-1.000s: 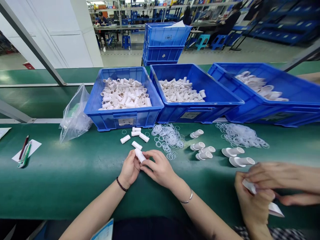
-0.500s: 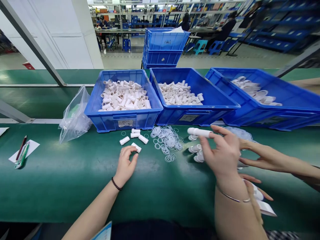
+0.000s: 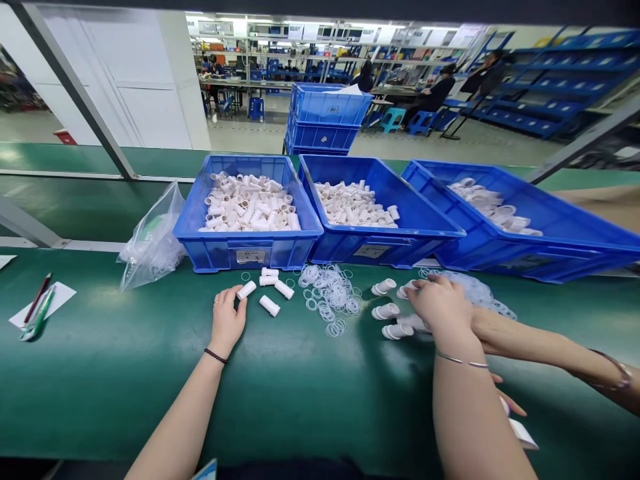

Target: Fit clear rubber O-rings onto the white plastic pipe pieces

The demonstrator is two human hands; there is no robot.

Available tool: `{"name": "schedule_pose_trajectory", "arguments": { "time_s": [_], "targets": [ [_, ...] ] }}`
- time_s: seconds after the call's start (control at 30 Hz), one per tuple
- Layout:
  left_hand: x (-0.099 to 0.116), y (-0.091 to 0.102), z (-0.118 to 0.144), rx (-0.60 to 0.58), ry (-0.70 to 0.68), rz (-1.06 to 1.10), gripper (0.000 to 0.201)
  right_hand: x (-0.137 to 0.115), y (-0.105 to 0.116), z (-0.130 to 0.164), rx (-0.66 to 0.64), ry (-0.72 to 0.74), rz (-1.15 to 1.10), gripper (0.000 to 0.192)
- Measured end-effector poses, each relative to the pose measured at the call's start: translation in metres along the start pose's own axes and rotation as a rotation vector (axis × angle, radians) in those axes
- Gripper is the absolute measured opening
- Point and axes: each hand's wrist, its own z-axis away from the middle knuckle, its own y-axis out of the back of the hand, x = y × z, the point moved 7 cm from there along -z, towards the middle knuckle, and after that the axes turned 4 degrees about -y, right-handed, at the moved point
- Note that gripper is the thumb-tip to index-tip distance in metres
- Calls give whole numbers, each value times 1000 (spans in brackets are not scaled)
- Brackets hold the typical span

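Observation:
My left hand (image 3: 230, 320) has its thumb and fingertips about a short white plastic tube (image 3: 247, 290) on the green table. Beside it lie several more such tubes, the nearest a loose tube (image 3: 270, 305) to the right. My right hand (image 3: 444, 307) is lowered at the right, its fingertips at the side of a standing white tube (image 3: 406, 289); part of the fingers is hidden. Several tubes, among them an upright tube (image 3: 384, 287), stand just left of that hand. A pile of thin clear rings (image 3: 333, 290) lies between my hands.
Three blue bins, a left bin (image 3: 250, 248), a middle bin (image 3: 375, 243) and a right bin (image 3: 540, 257), hold white parts. A co-worker's arm (image 3: 535, 337) reaches in beside my right hand. A clear bag (image 3: 155, 247) and pens (image 3: 39, 310) lie left. More rings (image 3: 485, 293) lie right.
My right hand has come down with its tube to the standing tubes. My left hand has left one loose tube and moved left to another. The view has tilted up slightly.

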Motion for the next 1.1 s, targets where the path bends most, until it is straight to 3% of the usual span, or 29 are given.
{"name": "schedule_pose_trajectory", "arguments": {
  "time_s": [0.1, 0.23, 0.33, 0.4, 0.43, 0.53, 0.6, 0.67, 0.87, 1.0, 1.1],
  "targets": [
    [-7, 4, 4, 112, 169, 305, 35, 1, -12, -9, -52, 17, 12, 30],
    [-8, -2, 7, 137, 327, 807, 28, 9, -24, -16, -68, 67, -36, 27],
    [2, -14, 10, 24, 472, 1256, 28, -1, -7, -5, 131, 112, -104, 28],
    [14, -24, 15, -113, 561, 1444, 30, -28, 7, 18, 261, 208, -189, 26],
    [19, -28, 19, -171, 595, 1484, 30, -49, 10, 32, 266, 300, -242, 24],
    [31, -40, 30, -281, 630, 1479, 28, -123, 0, 78, 73, 587, -313, 20],
    [38, -46, 37, -336, 606, 1455, 29, -159, -13, 99, -16, 654, -289, 16],
    [43, -50, 42, -392, 576, 1424, 31, -177, -26, 108, -45, 652, -247, 14],
    [48, -54, 46, -463, 538, 1242, 42, -178, -43, 107, 24, 644, -207, 16],
    [47, -54, 46, -469, 424, 1029, 45, -175, -23, 121, 102, 662, -445, 16],
    [48, -52, 48, -473, 280, 785, 47, -184, -5, 146, 75, 753, -623, 15]
  ]
}}
